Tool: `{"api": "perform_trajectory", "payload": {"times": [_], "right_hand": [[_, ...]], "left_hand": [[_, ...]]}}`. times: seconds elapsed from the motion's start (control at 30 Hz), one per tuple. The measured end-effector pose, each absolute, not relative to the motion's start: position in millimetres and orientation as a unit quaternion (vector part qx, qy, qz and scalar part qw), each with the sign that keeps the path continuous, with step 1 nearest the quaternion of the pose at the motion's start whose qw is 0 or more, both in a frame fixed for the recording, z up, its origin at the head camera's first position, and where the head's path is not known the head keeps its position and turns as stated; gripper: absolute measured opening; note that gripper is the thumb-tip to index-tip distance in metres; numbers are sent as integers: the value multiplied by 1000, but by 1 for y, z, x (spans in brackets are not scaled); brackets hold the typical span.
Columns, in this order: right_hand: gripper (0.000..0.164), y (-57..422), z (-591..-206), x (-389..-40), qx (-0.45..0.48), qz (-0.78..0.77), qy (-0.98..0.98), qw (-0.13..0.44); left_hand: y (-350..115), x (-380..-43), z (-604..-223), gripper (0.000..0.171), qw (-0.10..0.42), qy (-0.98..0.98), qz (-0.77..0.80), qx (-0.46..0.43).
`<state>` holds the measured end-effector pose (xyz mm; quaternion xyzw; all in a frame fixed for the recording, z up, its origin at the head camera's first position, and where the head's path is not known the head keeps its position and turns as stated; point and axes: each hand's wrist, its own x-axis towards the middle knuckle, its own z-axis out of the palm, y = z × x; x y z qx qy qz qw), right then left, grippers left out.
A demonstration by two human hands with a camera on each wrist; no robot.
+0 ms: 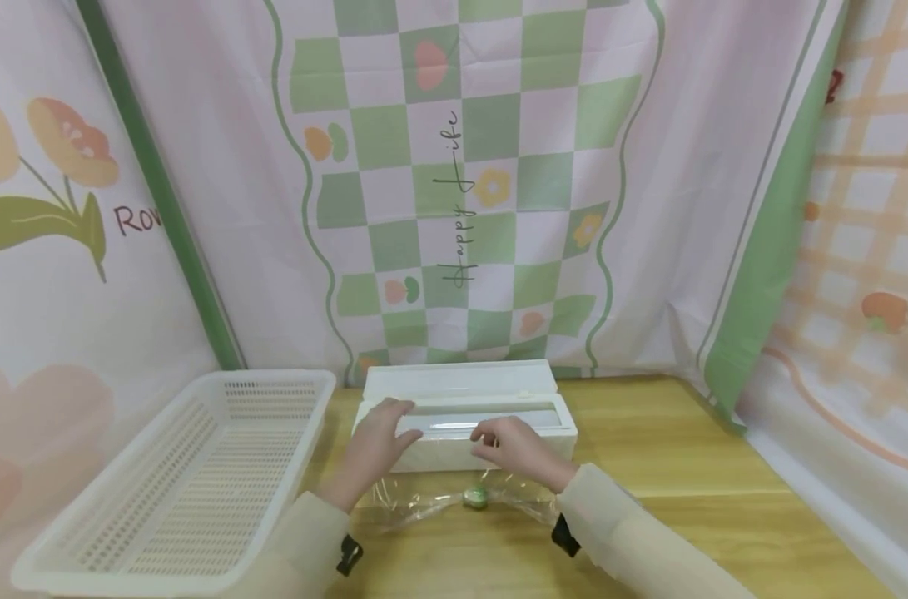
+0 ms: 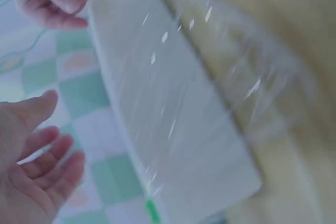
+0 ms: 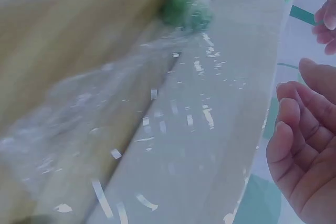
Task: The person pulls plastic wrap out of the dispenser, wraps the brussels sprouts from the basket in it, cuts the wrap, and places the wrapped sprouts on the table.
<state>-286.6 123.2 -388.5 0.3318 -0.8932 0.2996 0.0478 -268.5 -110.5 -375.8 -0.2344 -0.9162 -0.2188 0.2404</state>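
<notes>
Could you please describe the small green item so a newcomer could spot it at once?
On the wooden table, find the long white box with its lid raised. Just in front of it, the green item sits amid clear film. Unlike the white box and basket, it is small and green.

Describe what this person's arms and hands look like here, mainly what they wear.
The left hand and right hand are bare, with no gloves or rings visible. The left sleeve and right sleeve are long, plain and cream-coloured. A small black piece shows beside each cuff, left and right; its details are too small to make out.
</notes>
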Motion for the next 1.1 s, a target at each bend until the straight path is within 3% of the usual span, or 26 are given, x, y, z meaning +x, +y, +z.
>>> {"api": "perform_trajectory", "payload": {"times": [0.2,0.33,0.73,1.1], "right_hand": [[12,105,-380,-293,336,301,-890,60],[14,91,-376,-296,351,305,-883,69],[22,48,-364,-306,347,331,-876,55],[23,5,-374,-311,335,347,-875,37]], "left_hand": [[-133,-271,-366,85,204,-955,-133,-168],[-143,-273,-369,96,160,-972,-90,-146],[-160,-280,-388,92,98,-984,-106,-103],[-164,-281,-397,82,107,-986,-72,-109]]}}
